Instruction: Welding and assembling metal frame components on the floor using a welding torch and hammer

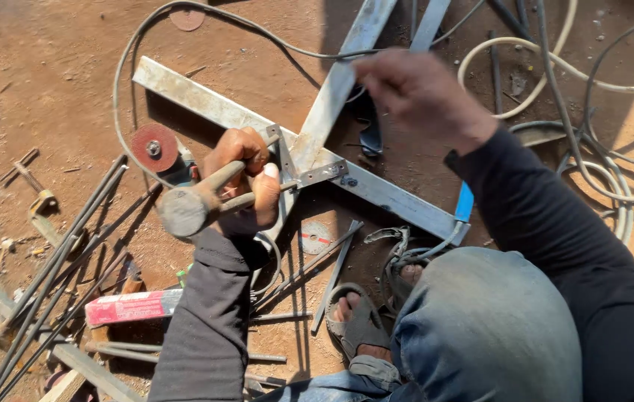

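Two hands are at work over the crossed steel bars (376, 190) lying on the reddish dirt. My left hand (246, 175) is clenched round the handle of a hammer (187, 208), the fist near the joint where the bars meet; the wrist is bent so the round hammer head hangs toward me, low and to the left of the knuckles, with the thumb pointing down along the handle. My left forearm, in a dark sleeve, runs up from the bottom edge. My right hand (417, 89) is raised above the upper bar (335, 89), fingers bent toward it and blurred; I cannot tell whether it grips the bar or only hovers over it. My right arm comes in from the right, elbow cut off by the edge. A small bracket (321, 173) sits at the joint, partly covered by my left fingers. An angle grinder with a red disc (155, 147) lies just beyond my fist, its body mostly hidden. My knee in blue jeans (481, 320) hides the ground below the bars, and a sandalled foot (358, 324) shows beside it.
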